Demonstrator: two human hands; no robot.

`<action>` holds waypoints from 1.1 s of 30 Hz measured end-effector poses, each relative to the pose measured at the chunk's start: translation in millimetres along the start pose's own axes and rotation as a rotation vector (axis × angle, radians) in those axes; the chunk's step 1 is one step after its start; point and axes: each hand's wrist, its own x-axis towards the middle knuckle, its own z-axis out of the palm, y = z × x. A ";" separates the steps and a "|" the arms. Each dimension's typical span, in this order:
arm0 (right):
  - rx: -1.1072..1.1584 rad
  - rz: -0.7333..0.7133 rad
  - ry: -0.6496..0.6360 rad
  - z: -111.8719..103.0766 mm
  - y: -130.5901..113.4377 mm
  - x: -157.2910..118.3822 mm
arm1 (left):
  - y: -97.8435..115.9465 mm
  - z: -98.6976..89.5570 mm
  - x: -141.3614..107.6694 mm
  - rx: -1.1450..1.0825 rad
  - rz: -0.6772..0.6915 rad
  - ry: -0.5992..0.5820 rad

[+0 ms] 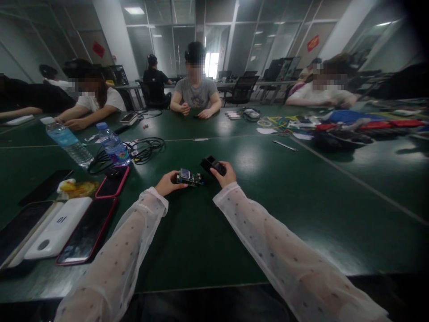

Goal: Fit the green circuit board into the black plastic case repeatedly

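Near the middle of the green table [187,241], my left hand [168,183] grips a small circuit board [191,178] with a little square screen on its top. Just to the right, my right hand [226,174] is closed around a black plastic case [213,165], with thumb and fingers on its right end. The case is tilted, its left end pointing away from me. A narrow gap separates board and case. Sheer dotted sleeves cover both my forearms.
Phones [87,230], a white power bank [59,228] and two water bottles [113,144] are at the left, beside black cables [145,150]. A wrench [284,145] and a cluttered pile [345,129] lie at the right. A person [196,89] sits opposite.
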 end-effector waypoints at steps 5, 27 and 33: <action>-0.050 -0.109 0.006 2.5 3.0 2.4 | 0.0 1.6 1.2 0.027 0.002 -0.014; -0.237 -0.073 -0.081 2.8 -8.7 -4.2 | -6.7 3.3 2.6 0.616 0.102 -0.004; -0.302 -0.088 -0.093 3.5 -7.1 -4.9 | -8.4 2.3 3.1 0.630 0.111 -0.011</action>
